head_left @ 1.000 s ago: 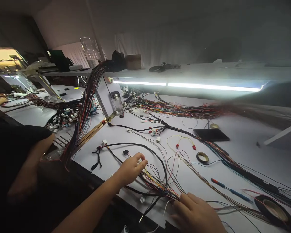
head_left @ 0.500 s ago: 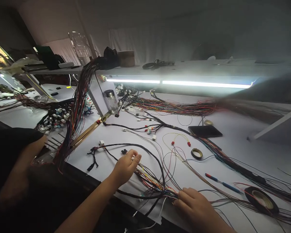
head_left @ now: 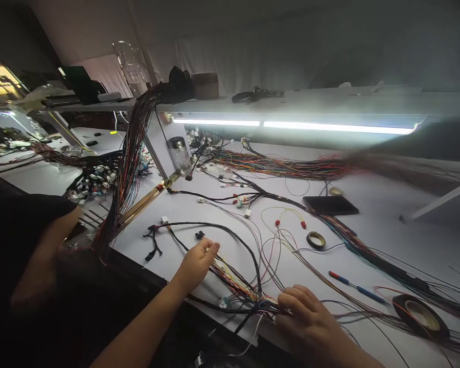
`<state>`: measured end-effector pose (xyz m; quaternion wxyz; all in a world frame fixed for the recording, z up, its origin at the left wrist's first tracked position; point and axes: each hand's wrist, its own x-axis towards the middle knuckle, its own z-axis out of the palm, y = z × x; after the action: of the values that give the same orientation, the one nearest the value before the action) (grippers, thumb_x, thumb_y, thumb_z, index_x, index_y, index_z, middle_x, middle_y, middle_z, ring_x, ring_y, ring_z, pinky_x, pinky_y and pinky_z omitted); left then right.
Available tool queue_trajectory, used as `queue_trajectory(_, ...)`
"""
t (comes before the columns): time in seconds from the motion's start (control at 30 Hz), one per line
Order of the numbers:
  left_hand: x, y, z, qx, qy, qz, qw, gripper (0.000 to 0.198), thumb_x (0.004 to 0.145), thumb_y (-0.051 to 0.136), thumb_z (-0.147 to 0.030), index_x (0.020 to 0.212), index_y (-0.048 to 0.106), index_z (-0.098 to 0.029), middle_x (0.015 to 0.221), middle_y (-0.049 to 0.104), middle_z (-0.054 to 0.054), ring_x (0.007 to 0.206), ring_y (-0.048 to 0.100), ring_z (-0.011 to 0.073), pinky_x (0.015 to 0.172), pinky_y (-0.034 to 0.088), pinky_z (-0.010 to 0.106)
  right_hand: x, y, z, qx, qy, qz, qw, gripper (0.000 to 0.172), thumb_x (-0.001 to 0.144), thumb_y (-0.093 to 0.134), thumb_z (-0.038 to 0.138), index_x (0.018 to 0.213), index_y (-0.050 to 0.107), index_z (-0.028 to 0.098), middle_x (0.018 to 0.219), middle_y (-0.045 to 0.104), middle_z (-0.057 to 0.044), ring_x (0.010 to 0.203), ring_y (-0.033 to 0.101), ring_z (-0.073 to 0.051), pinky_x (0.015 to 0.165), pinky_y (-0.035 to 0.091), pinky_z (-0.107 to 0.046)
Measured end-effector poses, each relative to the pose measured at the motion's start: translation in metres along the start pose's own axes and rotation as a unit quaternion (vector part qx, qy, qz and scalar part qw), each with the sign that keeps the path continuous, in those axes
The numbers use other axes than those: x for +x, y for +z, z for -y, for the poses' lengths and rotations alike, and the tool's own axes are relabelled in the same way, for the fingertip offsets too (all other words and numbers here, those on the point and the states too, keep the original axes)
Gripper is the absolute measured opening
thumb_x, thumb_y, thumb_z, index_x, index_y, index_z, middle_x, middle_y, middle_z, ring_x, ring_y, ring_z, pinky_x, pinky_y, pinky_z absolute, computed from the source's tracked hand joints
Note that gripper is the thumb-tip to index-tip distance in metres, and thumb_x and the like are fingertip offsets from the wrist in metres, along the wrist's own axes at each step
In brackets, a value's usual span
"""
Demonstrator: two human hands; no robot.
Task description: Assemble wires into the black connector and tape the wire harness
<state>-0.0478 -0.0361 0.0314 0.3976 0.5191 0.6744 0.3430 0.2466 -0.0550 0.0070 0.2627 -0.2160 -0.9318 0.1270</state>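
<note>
My left hand (head_left: 197, 263) is closed in a pinch at the upper end of the loose coloured wires (head_left: 233, 281); the fingertips hide exactly which wires they hold. These wires run down to a gathered spot in the wire harness (head_left: 257, 302), where black-wrapped branches cross. My right hand (head_left: 306, 314) has its fingers curled round the wire bundle just right of that spot. Beyond my left hand lies a small black connector (head_left: 200, 234). A pale teal connector (head_left: 223, 302) sits under the wires between my hands.
Two tape rolls, a small one (head_left: 316, 240) and a large one (head_left: 420, 316), lie to the right with a red-and-blue screwdriver-like tool (head_left: 356, 286). Further back are a dark phone-like slab (head_left: 330, 205), a jar (head_left: 180, 155) and more wires (head_left: 287, 166). Another person's arm (head_left: 57, 245) is at left.
The whole view has shifted slightly. My left fingers have drawn closer together in their pinch. My right hand stays on the bundle, its fingers a little more raised and curled.
</note>
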Motion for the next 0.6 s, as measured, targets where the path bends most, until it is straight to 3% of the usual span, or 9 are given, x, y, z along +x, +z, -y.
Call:
queue_trajectory(0.17, 0.0, 0.003, 0.012, 0.04, -0.019, -0.02, 0.999, 0.041, 0.088, 0.041, -0.057, 0.074, 0.052, -0.02, 0.06, 0.044, -0.005, 0.06, 0.043, 0.0159, 0.059, 0.034, 0.027, -0.008, -0.003, 0.0, 0.033, 0.051, 0.042, 0.997, 0.02, 0.09, 0.052, 0.013, 0.1, 0.061, 0.027, 0.101, 0.062, -0.003, 0.085, 0.057, -0.018, 0.075, 0.044, -0.031)
queue_trajectory(0.3, -0.005, 0.005, 0.012, 0.048, -0.012, -0.026, 0.998, 0.04, 0.089, 0.041, -0.057, 0.076, 0.053, -0.021, 0.06, 0.045, -0.005, 0.062, 0.045, 0.0163, 0.061, 0.034, 0.027, 0.002, -0.008, 0.002, 0.08, 0.169, 0.069, 0.98, 0.028, 0.092, 0.051, 0.024, 0.119, 0.055, 0.026, 0.104, 0.063, -0.005, 0.087, 0.058, -0.019, 0.074, 0.044, -0.031)
queue_trajectory(0.43, -0.011, 0.006, 0.007, 0.039, 0.011, -0.032, 0.999, 0.039, 0.09, 0.04, -0.056, 0.078, 0.053, -0.021, 0.063, 0.047, -0.005, 0.064, 0.046, 0.0163, 0.063, 0.035, 0.027, 0.04, -0.002, 0.003, 0.099, 0.366, 0.139, 0.915, 0.022, 0.094, 0.045, 0.038, 0.094, 0.063, 0.025, 0.083, 0.067, -0.003, 0.078, 0.06, -0.021, 0.066, 0.039, -0.031)
queue_trajectory(0.5, -0.012, 0.005, 0.005, 0.031, 0.022, -0.036, 0.999, 0.038, 0.091, 0.038, -0.055, 0.079, 0.052, -0.021, 0.063, 0.046, -0.005, 0.064, 0.046, 0.0161, 0.063, 0.035, 0.027, 0.057, 0.003, 0.004, 0.093, 0.395, 0.191, 0.894, 0.028, 0.094, 0.044, 0.041, 0.081, 0.062, 0.024, 0.077, 0.067, -0.003, 0.072, 0.059, -0.02, 0.06, 0.034, -0.029)
queue_trajectory(0.6, -0.01, -0.001, 0.004, 0.026, 0.014, -0.037, 0.999, 0.039, 0.09, 0.039, -0.056, 0.076, 0.049, -0.021, 0.062, 0.042, -0.005, 0.062, 0.043, 0.0152, 0.062, 0.033, 0.026, 0.068, 0.008, 0.007, 0.097, 0.366, 0.21, 0.901, 0.029, 0.094, 0.043, 0.038, 0.073, 0.055, 0.021, 0.077, 0.065, -0.003, 0.069, 0.056, -0.018, 0.057, 0.029, -0.027)
